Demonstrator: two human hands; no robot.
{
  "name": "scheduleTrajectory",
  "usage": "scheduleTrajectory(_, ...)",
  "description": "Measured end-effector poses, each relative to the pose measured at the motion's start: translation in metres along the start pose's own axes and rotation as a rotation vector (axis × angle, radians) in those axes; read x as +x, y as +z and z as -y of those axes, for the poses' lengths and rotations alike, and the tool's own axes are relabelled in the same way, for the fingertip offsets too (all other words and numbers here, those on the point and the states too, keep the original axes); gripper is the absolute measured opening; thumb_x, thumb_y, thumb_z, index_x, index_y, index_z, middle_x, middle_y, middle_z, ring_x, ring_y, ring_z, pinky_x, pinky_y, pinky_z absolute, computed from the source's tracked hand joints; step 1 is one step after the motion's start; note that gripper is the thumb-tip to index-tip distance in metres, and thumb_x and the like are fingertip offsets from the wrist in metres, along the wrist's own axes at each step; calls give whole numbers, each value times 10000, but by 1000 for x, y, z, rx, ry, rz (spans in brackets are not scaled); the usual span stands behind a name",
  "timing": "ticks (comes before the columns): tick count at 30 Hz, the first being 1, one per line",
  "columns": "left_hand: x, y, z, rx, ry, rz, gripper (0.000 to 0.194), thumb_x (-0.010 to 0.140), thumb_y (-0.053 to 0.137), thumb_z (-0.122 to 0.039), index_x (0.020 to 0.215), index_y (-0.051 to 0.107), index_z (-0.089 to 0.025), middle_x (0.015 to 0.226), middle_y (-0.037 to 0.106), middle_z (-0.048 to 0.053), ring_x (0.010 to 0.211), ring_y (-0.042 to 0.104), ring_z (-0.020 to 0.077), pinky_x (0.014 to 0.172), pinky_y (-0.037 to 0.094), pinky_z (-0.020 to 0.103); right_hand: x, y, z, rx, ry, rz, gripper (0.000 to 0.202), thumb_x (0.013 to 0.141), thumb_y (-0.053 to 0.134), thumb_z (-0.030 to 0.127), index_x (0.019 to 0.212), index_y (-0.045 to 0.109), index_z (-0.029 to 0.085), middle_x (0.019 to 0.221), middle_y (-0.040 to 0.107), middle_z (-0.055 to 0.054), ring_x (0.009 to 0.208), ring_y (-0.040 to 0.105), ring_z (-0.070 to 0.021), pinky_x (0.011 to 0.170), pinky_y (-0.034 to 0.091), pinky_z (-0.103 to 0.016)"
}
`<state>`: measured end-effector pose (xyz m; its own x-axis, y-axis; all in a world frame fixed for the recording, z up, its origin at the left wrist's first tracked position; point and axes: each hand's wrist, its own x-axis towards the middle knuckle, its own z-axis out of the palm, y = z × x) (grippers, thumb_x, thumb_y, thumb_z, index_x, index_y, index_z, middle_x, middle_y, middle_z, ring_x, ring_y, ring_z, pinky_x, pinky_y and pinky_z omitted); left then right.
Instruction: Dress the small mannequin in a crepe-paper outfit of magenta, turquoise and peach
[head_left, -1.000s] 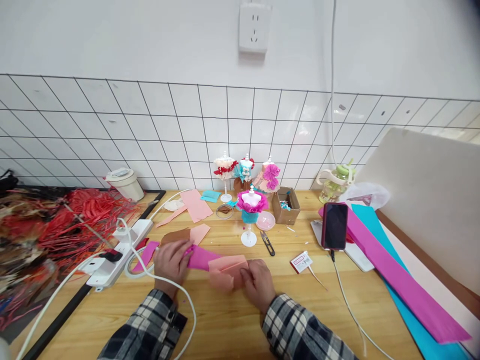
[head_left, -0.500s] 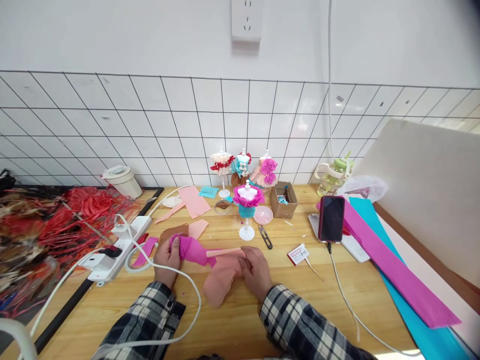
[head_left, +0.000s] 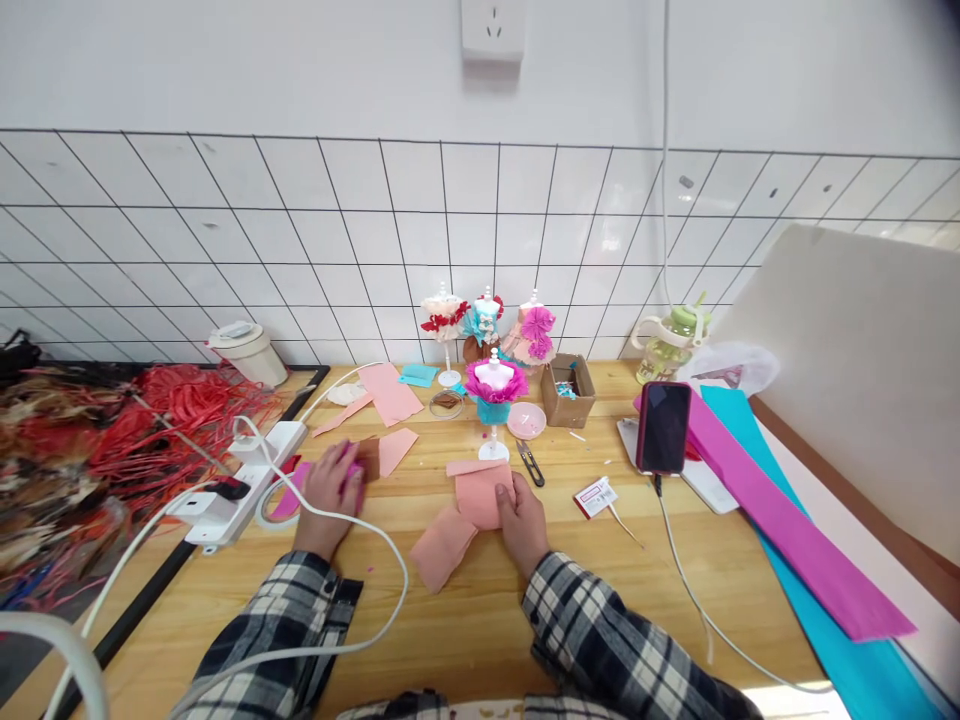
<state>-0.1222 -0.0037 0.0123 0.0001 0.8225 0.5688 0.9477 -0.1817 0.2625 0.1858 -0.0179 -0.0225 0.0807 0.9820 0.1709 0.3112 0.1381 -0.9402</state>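
Pinching salmon paper (head_left: pixel 484 497) in right hand (head_left: pixel 523 520), at nine o'clock from it; slanting lengthwise one to seven o'clock over worktop (head_left: pixel 450 640), well apart from left hand (head_left: pixel 328 490). Partly covering magenta paper (head_left: pixel 357 488) with left hand, visible at three o'clock; cannot tell whether gripped.

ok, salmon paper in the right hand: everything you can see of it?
The salmon paper is matte, plain and thin-looking. A narrow strip or fold crosses its top, close by the base of the front figure. A second flap angles down and left; whether it's joined is unclear. The right hand pinches the right edge, thumb on top.
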Motion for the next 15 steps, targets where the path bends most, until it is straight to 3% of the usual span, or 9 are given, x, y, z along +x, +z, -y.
scheduleTrajectory(2,0,6,-13,107,-49,-52,564,855,495,-432,1332,410,-144,1350,480,189,1263,387,365,1039,202,569,0,0,-2,6,5,0,246,901,420,362,1018,566,203,894,669,-52,780,610,-189,675,450,-276)
scheduleTrajectory(5,-5,9,-31,116,-9,-23,513,823,537,-440,1244,500,-150,1223,580,177,1159,487,333,1002,245,515,-1,0,-3,31,0,-17,238,904,420,358,1016,566,207,892,667,-52,778,611,-189,682,458,-281)
scheduleTrajectory(8,-16,8,-47,28,174,201,395,800,552,-486,1076,611,-210,1073,656,111,1012,558,293,910,313,468,-1,-1,-4,62,-18,-30,224,903,421,363,976,567,210,868,660,-49,765,605,-187,679,463,-283)
scheduleTrajectory(11,-30,8,-68,-176,456,374,309,775,577,-504,877,649,-221,930,674,73,872,573,232,812,371,398,-1,-1,-4,46,-25,-13,216,897,428,367,959,566,213,858,654,-45,755,600,-186,676,461,-281)
scheduleTrajectory(13,-39,9,-81,-308,618,416,254,797,553,-465,825,655,-234,869,678,57,810,571,204,785,389,375,-2,-1,-5,23,-25,-11,214,894,429,368,952,565,214,842,651,-40,740,596,-183,670,458,-280)
scheduleTrajectory(15,-42,11,-87,-358,680,427,258,812,524,-435,926,663,-250,921,685,63,843,578,206,798,398,375,-2,-1,-5,2,-22,-20,218,892,425,370,951,565,213,830,649,-38,735,595,-183,672,455,-280)
